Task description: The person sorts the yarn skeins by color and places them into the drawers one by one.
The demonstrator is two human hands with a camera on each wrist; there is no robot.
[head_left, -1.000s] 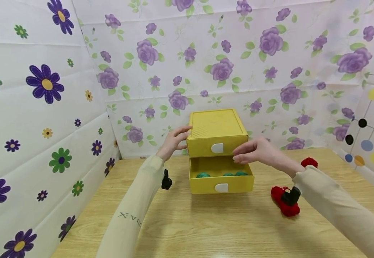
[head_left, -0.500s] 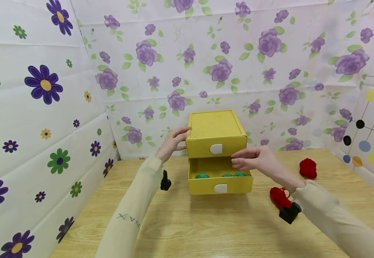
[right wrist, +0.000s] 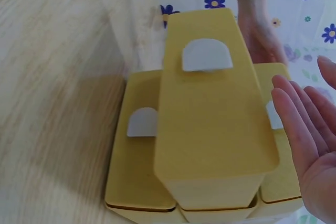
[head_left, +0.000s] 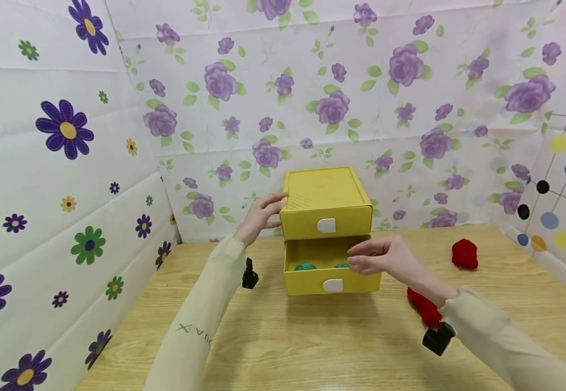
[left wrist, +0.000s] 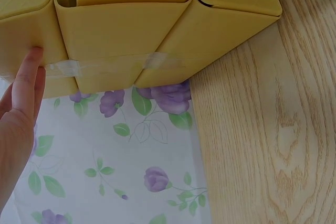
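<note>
A yellow drawer cabinet (head_left: 329,187) stands against the back wall. Its middle drawer (head_left: 307,283) is pulled out, with green yarn bundles (head_left: 305,266) inside. My left hand (head_left: 262,216) touches the cabinet's upper left side; in the left wrist view one fingertip (left wrist: 35,53) meets the side panel. My right hand (head_left: 385,260) hovers over the drawer's right end, hiding part of the green yarn. Its fingers are fairly straight in the right wrist view, the thumb apart, nothing between them. The top drawer (right wrist: 276,135) and bottom drawer (right wrist: 140,166) are pushed in.
A red yarn bundle (head_left: 465,254) lies on the wooden table (head_left: 341,347) to the right. Another red yarn bundle (head_left: 425,309) lies nearer, partly covered by my right wrist. Clear tape (left wrist: 115,62) runs across the cabinet's side. Flowered sheets cover the walls.
My right hand has lowered slightly toward the drawer and now covers the right-hand green yarn. The left hand stays on the cabinet, and the drawer looks unmoved. The head view has shifted slightly.
</note>
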